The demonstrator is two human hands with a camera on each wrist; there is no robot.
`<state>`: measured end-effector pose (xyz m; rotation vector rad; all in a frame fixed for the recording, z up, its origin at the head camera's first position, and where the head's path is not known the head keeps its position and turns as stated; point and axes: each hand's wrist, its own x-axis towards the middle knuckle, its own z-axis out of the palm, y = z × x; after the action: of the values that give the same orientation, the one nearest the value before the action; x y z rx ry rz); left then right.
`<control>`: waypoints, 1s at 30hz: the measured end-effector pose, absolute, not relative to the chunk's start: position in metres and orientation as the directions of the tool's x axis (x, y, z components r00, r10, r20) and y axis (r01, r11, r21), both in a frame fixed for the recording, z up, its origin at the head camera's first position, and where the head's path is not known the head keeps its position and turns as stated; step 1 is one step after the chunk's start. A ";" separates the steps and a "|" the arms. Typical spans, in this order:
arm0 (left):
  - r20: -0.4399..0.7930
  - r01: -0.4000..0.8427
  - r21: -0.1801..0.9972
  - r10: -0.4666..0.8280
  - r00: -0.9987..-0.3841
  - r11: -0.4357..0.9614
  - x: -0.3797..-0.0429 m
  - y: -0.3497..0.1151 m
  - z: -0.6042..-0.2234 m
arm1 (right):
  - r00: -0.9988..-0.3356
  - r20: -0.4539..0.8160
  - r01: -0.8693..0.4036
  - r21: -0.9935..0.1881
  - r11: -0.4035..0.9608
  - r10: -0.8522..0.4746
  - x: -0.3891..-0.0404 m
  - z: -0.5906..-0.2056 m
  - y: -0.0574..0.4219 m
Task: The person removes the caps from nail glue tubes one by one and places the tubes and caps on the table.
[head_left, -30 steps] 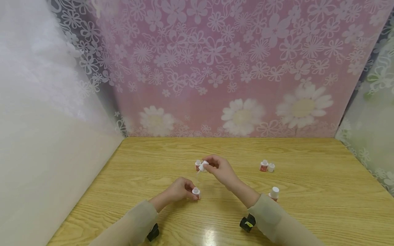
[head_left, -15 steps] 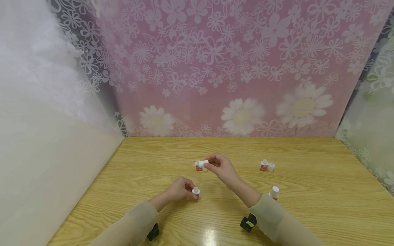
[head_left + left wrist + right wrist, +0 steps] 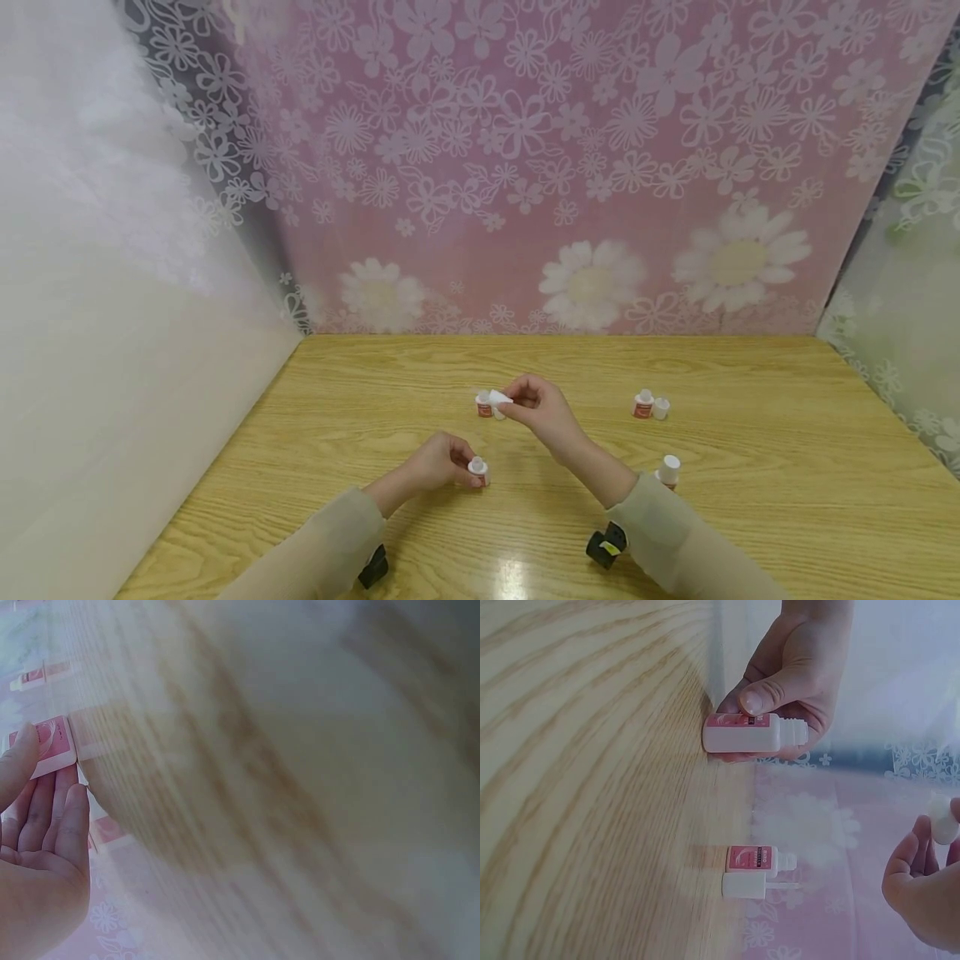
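Note:
My left hand grips a small white bottle with a red label between thumb and fingers. The bottle stands upright on the table with its neck uncapped, as the right wrist view also shows. Above and behind it, my right hand pinches a white cap in the air, apart from the bottle. The cap is tilted, and I cannot make out a brush on it now. Just behind that cap stands another uncapped red-labelled bottle, with its own cap upside down beside it, brush pointing up.
Farther right, an uncapped bottle stands next to its loose cap. A capped bottle stands near my right forearm, partly hidden by it. Black wrist devices sit under both sleeves. Flowered curtains enclose the wooden table.
In my right hand the cap has turned: its brush pointed down, then left, and is now out of sight. The left hand and its bottle have stayed in place.

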<state>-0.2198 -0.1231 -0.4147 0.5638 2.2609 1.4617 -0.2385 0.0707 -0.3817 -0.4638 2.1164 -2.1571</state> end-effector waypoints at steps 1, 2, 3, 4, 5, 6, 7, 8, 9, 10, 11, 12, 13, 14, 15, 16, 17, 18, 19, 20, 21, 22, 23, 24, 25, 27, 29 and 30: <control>-0.103 0.123 0.919 0.528 -0.843 0.375 -0.219 -0.123 -0.413 | -0.950 0.156 -0.150 -0.988 -0.043 -0.270 -0.238 -0.382 0.071; -0.104 0.123 0.917 0.527 -0.843 0.378 -0.218 -0.123 -0.412 | -0.950 0.156 -0.150 -0.988 -0.045 -0.272 -0.238 -0.382 0.071; -0.103 0.126 0.916 0.526 -0.844 0.381 -0.218 -0.123 -0.411 | -0.948 0.158 -0.150 -0.988 -0.048 -0.275 -0.238 -0.382 0.071; -0.101 0.130 0.913 0.524 -0.846 0.386 -0.217 -0.123 -0.411 | -0.948 0.158 -0.150 -0.988 -0.047 -0.278 -0.238 -0.382 0.071; -0.099 0.134 0.910 0.520 -0.849 0.392 -0.217 -0.123 -0.410 | -0.947 0.157 -0.150 -0.988 -0.045 -0.280 -0.238 -0.383 0.071; -0.097 0.137 0.907 0.515 -0.851 0.398 -0.217 -0.123 -0.410 | -0.947 0.158 -0.152 -0.987 -0.044 -0.281 -0.238 -0.383 0.071; -0.095 0.141 0.904 0.510 -0.855 0.404 -0.217 -0.123 -0.410 | -0.946 0.159 -0.154 -0.987 -0.042 -0.281 -0.238 -0.383 0.072; -0.095 0.142 0.901 0.506 -0.857 0.410 -0.216 -0.122 -0.410 | -0.946 0.160 -0.155 -0.987 -0.040 -0.281 -0.238 -0.384 0.072; -0.095 0.143 0.899 0.503 -0.859 0.414 -0.216 -0.122 -0.410 | -0.946 0.162 -0.157 -0.987 -0.040 -0.281 -0.238 -0.384 0.072; -0.095 0.144 0.898 0.502 -0.860 0.417 -0.216 -0.122 -0.410 | -0.947 0.161 -0.157 -0.987 -0.036 -0.278 -0.239 -0.384 0.072; -0.095 0.144 0.898 0.502 -0.859 0.416 -0.216 -0.122 -0.410 | -0.947 0.164 -0.161 -0.986 -0.031 -0.277 -0.239 -0.385 0.072; -0.094 0.145 0.899 0.504 -0.858 0.414 -0.217 -0.122 -0.410 | -0.947 0.168 -0.169 -0.985 -0.022 -0.275 -0.239 -0.385 0.073; -0.095 0.144 0.900 0.508 -0.856 0.411 -0.217 -0.122 -0.410 | -0.946 0.170 -0.173 -0.985 -0.011 -0.275 -0.239 -0.386 0.073; -0.095 0.144 0.902 0.512 -0.854 0.407 -0.217 -0.122 -0.411 | -0.945 0.174 -0.181 -0.984 -0.002 -0.276 -0.239 -0.386 0.073; -0.095 0.143 0.904 0.516 -0.851 0.402 -0.217 -0.122 -0.411 | -0.944 0.178 -0.188 -0.982 0.011 -0.277 -0.239 -0.387 0.074; -0.096 0.141 0.906 0.519 -0.849 0.398 -0.217 -0.122 -0.411 | -0.944 0.178 -0.192 -0.981 0.026 -0.277 -0.239 -0.387 0.074; -0.095 0.141 0.908 0.521 -0.848 0.395 -0.217 -0.123 -0.411 | -0.945 0.175 -0.194 -0.980 0.041 -0.277 -0.239 -0.388 0.074; -0.097 0.139 0.909 0.524 -0.847 0.393 -0.217 -0.122 -0.411 | -0.945 0.172 -0.194 -0.980 0.055 -0.277 -0.239 -0.389 0.075; -0.098 0.137 0.910 0.525 -0.845 0.391 -0.216 -0.122 -0.410 | -0.945 0.164 -0.187 -0.981 0.058 -0.282 -0.239 -0.390 0.075; -0.098 0.137 0.911 0.526 -0.845 0.389 -0.216 -0.122 -0.410 | -0.946 0.155 -0.182 -0.981 0.070 -0.285 -0.237 -0.387 0.075; -0.096 0.138 0.912 0.528 -0.844 0.387 -0.216 -0.122 -0.410 | -0.946 0.144 -0.174 -0.982 0.080 -0.289 -0.235 -0.385 0.075; -0.094 0.140 0.912 0.528 -0.844 0.387 -0.217 -0.123 -0.411 | -0.946 0.136 -0.166 -0.983 0.083 -0.293 -0.234 -0.386 0.076; -0.094 0.139 0.912 0.527 -0.845 0.385 -0.219 -0.123 -0.415 | -0.946 0.130 -0.162 -0.983 0.085 -0.296 -0.234 -0.387 0.076; -0.095 0.136 0.914 0.528 -0.844 0.381 -0.221 -0.124 -0.418 | -0.946 0.126 -0.158 -0.984 0.085 -0.300 -0.234 -0.388 0.076; -0.095 0.134 0.915 0.527 -0.845 0.381 -0.223 -0.125 -0.422 | -0.945 0.120 -0.153 -0.984 0.090 -0.303 -0.234 -0.389 0.077; -0.099 0.130 0.916 0.526 -0.845 0.380 -0.227 -0.126 -0.429 | -0.946 0.113 -0.151 -0.983 0.103 -0.305 -0.235 -0.394 0.077; -0.096 0.129 0.918 0.526 -0.845 0.375 -0.231 -0.127 -0.435 | -0.944 0.112 -0.158 -0.979 0.129 -0.310 -0.237 -0.400 0.078; -0.095 0.131 0.918 0.528 -0.844 0.374 -0.231 -0.127 -0.435 | -0.942 0.109 -0.164 -0.975 0.151 -0.318 -0.237 -0.401 0.078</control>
<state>-0.2308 -0.1275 -0.4347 0.5738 2.2660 1.4639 -0.2369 0.0784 -0.4011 -0.4819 2.2881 -1.9112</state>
